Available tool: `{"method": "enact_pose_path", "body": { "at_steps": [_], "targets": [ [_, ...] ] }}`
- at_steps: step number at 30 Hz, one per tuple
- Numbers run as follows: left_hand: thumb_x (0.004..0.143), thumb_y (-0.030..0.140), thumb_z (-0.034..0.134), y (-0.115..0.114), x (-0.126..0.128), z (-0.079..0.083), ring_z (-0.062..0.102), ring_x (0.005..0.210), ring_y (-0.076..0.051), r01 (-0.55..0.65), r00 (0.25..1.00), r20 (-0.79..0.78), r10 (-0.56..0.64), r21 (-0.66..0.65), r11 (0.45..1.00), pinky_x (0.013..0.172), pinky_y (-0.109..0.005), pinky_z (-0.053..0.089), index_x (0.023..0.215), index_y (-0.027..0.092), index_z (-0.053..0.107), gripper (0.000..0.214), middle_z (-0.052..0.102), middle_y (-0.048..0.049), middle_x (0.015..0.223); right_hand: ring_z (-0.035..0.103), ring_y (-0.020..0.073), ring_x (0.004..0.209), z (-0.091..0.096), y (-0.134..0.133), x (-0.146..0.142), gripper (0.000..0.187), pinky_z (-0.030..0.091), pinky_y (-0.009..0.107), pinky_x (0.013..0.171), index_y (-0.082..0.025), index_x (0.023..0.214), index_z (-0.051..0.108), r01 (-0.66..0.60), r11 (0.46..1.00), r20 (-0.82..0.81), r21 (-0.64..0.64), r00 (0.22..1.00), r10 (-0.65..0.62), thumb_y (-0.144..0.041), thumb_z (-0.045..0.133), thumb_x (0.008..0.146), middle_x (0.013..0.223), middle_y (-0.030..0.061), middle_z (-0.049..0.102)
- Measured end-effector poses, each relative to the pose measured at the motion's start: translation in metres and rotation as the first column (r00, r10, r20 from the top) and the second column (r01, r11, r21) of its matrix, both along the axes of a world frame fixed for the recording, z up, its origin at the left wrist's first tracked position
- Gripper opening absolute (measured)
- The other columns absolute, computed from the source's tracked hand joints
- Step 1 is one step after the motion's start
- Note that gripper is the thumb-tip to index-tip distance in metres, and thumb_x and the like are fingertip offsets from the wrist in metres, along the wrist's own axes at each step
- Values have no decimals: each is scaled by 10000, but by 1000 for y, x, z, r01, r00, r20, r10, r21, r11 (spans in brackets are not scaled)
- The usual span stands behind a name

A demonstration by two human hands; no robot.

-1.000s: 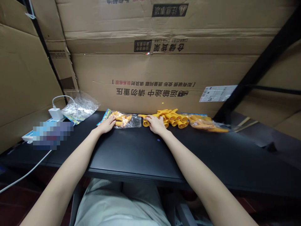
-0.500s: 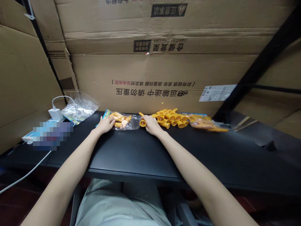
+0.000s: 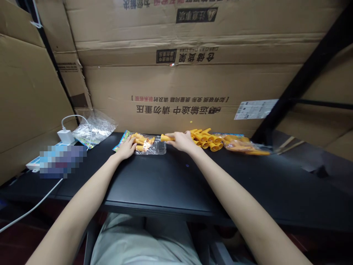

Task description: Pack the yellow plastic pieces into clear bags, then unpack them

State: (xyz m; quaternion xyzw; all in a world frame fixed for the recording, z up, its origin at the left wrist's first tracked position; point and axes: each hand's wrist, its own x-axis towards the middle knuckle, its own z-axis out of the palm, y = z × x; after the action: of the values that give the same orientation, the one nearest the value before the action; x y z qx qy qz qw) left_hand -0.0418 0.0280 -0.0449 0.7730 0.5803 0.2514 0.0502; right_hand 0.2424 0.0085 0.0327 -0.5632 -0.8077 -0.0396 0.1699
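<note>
My left hand [image 3: 126, 148] presses on the header end of a clear plastic bag [image 3: 161, 148], its fingers closed around the near part. Several yellow plastic toy horns [image 3: 142, 141] lie inside that bag. Between the fingers of my right hand [image 3: 183, 141] is a single yellow toy horn [image 3: 166, 138], lying sideways with its flared end to the left, over the bag's right end. Just beyond my right hand sits a pile of loose toy horns [image 3: 205, 138], their wide ends facing me; my hand hides part of it.
A filled bag of horns [image 3: 242, 143] lies right of the pile. On the left are crumpled clear packaging [image 3: 95, 127], a white charger [image 3: 65, 135], a cable and a blurred-out item [image 3: 63, 162]. Cardboard [image 3: 154, 82] walls the back of the black table [image 3: 157, 180].
My right hand has turned and shifted slightly right, and the horn in it now points sideways to the left, not toward me. My left hand stays on the bag.
</note>
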Motion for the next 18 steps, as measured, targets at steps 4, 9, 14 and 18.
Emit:
{"method": "enact_pose_path", "body": {
  "at_steps": [4,9,14,18],
  "targets": [
    [899,389,356,0,-1,0,214,1416,-214,7,1000,15,-6,-29,1000,1147,-385,195,1356,157,418,516,297,-123,1513,639,296,952,-3,-1,-11,289,315,529,922,-317,1026,709,-5,980,150,-199,988,35,-214,623,771,922,59,731],
    [874,370,385,-5,0,7,248,1406,-216,45,995,87,-41,-45,998,1147,-372,199,1349,132,440,533,352,-120,1487,627,284,1023,-22,4,-20,324,372,485,925,-323,1076,691,-114,974,-140,-194,986,88,-219,629,775,1043,39,718],
    [883,345,367,-19,6,24,425,1307,-203,105,974,209,-86,-84,991,1111,-337,285,1376,165,426,529,463,-65,1421,657,243,891,-34,3,-20,261,459,382,815,-241,984,728,-135,980,-352,-150,933,75,-332,679,744,920,42,736],
    [885,381,374,-23,8,26,458,1280,-201,112,947,315,-68,-123,986,1096,-313,307,1358,169,460,525,500,-54,1391,656,225,875,-39,2,-20,251,478,335,793,-197,957,736,-234,959,-472,-158,871,135,-305,682,738,926,42,732]
  ]
}}
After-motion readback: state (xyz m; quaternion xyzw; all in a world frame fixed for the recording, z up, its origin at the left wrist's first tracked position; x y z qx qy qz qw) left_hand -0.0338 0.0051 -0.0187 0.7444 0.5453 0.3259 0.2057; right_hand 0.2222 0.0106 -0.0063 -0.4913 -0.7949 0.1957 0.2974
